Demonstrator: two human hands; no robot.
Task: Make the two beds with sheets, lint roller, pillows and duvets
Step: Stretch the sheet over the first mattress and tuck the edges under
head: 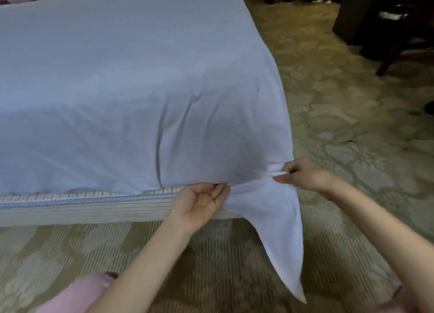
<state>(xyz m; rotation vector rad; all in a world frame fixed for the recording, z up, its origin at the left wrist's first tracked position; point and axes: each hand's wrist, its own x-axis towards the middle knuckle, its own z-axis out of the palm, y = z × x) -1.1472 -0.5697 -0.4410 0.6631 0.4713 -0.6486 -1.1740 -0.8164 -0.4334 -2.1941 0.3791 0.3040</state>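
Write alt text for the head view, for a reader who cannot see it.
At the bed's near corner, the right hand pinches a gathered fold of the white sheet while the left hand, palm up, touches the sheet's edge above the striped mattress. A loose tail of sheet hangs toward the patterned carpet.

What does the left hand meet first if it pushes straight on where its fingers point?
The white sheet: the left hand lies palm up, fingertips already at the sheet's gathered fold at the bed corner, just above the striped bed base. Behind the cloth is probably the mattress, though depth is unclear.
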